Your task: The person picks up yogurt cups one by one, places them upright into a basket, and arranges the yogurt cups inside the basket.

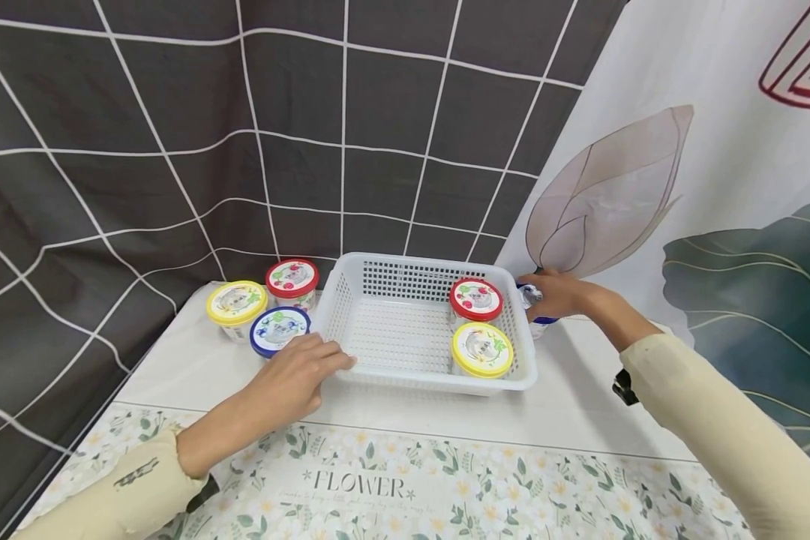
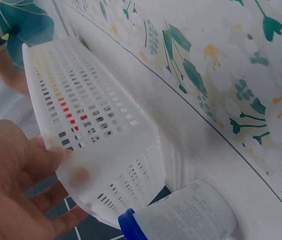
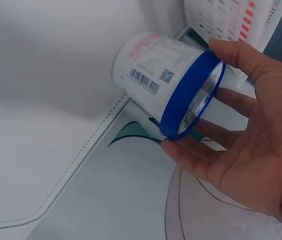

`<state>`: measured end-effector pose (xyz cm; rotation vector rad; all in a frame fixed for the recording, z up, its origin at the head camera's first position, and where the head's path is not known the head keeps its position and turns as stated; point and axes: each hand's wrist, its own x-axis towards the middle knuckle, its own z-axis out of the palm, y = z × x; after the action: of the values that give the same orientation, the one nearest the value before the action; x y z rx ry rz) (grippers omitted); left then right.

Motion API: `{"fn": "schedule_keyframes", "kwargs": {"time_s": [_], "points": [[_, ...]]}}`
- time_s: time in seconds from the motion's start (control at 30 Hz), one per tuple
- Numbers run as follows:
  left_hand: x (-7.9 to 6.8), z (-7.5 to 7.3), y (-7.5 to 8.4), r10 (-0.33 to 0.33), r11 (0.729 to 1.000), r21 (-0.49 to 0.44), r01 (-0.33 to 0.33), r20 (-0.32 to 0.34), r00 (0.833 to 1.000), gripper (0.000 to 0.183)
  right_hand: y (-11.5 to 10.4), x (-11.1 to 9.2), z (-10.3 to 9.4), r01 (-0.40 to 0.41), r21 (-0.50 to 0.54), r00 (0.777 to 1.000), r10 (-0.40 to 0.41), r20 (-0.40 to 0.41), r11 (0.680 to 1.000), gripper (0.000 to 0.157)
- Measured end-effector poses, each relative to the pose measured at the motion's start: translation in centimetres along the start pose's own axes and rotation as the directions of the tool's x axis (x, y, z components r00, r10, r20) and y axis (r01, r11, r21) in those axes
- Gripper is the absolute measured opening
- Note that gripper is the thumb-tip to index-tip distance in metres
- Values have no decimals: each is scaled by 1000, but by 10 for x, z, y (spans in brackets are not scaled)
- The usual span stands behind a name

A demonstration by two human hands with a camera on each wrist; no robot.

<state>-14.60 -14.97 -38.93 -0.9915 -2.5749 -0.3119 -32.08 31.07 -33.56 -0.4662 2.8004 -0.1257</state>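
My left hand (image 1: 304,371) grips the front left corner of a white plastic basket (image 1: 394,334); in the left wrist view its thumb and fingers close on the basket rim (image 2: 60,167). To the right of the basket, my right hand (image 1: 559,294) holds a white tub with a blue lid (image 3: 153,75), fingers and thumb spread round the lid's edge. Inside the basket, at its right end, stand a red-lidded tub (image 1: 475,300) and a yellow-lidded tub (image 1: 482,350). Another blue-lidded tub (image 1: 280,330) stands just beyond my left hand.
Left of the basket are also a yellow-lidded tub (image 1: 237,304) and a red-lidded tub (image 1: 292,281). A dark grid-patterned curtain (image 1: 297,112) hangs behind, with a leaf-printed white cloth (image 1: 648,187) at the right. A floral table cover (image 1: 445,472) lies in front.
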Motion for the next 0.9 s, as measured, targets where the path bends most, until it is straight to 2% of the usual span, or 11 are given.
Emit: {"fn": "schedule_keyframes", "kwargs": {"time_s": [0.13,0.4,0.63,0.9], "points": [[0,1,0,1,1000,5,-1,-8,1000,57,-1,1,-5,5,19,1000,-5,15,1000,90],[1,2,-1,3,1000,8,-3,1,1000,56,-2,-4,-16,-36,53,996,31,88,998,93],[1,2,-3,-1,1000,14,1,2,1000,55,-5,-10,-24,-33,5,996,32,88,999,97],[-1,1,-2,12,1000,13,-12,10,1000,58,-7,-19,-37,-48,-26,993,51,105,999,95]]}}
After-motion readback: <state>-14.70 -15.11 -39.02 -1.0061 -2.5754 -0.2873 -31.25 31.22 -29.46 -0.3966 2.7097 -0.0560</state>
